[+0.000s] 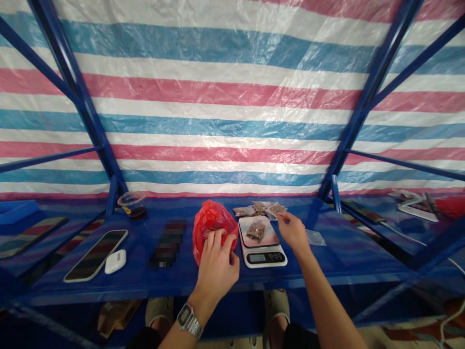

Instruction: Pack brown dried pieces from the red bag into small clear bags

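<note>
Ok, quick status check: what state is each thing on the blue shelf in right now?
left hand, fingers at the bag's opening, grip unclear
right hand, empty, fingers loosely curled beside the scale
red plastic bag, upright, bulging
digital scale, loaded, display unreadable
small clear bag, holding brown material, lying on the scale
small filled bags, piled behind the scale
plastic cup, upright, dark contents
white earbud case, shut
smartphone, lying flat

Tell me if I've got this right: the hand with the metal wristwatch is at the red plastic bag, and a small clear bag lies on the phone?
Not quite: the small clear bag lies on the digital kitchen scale, not on the phone, as the head view shows. The hand with the metal wristwatch is indeed at the red plastic bag.
</note>
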`<state>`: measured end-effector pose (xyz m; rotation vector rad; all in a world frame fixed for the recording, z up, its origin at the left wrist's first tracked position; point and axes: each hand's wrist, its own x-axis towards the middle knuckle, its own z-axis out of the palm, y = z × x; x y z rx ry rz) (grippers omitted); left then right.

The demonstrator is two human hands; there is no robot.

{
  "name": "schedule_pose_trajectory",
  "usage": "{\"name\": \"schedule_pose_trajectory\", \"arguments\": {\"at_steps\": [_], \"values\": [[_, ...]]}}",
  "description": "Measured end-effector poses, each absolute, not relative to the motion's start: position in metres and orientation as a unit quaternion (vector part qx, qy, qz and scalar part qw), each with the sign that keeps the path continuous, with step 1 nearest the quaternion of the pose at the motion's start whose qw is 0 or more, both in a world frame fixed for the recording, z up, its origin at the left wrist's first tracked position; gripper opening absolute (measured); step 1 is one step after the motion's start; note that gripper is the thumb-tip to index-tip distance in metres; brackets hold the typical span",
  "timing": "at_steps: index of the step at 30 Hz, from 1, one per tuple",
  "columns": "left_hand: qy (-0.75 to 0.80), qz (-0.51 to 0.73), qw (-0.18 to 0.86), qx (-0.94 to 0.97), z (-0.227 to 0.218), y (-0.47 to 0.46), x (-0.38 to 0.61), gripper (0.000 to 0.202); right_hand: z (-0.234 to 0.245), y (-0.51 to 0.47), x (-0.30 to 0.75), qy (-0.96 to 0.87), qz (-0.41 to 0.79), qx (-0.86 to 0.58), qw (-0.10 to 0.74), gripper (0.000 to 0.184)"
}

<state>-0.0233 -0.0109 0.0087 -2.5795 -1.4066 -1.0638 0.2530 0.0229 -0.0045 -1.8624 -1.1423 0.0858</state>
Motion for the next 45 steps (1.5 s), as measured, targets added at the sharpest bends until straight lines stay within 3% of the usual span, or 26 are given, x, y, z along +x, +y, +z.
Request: {"name": "schedule_pose_trajectory", "arguments": {"at_steps": [10,29,33,39,45], "values": [[-0.355,-0.388,-0.093,-0.845,0.003,-0.048,0.007,0.028,-0.004,0.023,0.252,-0.46,0.024,-0.748,0.477,0.031],[-0.35,-0.419,-0.146,-0.825,-0.005,-0.052,0.011,0.027,-0.01,0.024,0.222,-0.503,0.056,-0.769,0.389,0.023],[-0.358,-0.446,-0.16,-0.805,-0.001,-0.048,0.006,0.027,-0.01,0.029,0.216,-0.492,0.064,-0.758,0.423,0.027],[-0.395,-0.551,-0.225,-0.699,0.002,-0.037,0.008,0.029,0.012,0.033,0.201,-0.49,0.143,-0.635,0.58,0.039],[-0.491,-0.587,-0.43,-0.479,-0.007,-0.019,0.013,0.044,0.031,0.027,0.159,-0.555,0.251,-0.527,0.594,0.044]]}}
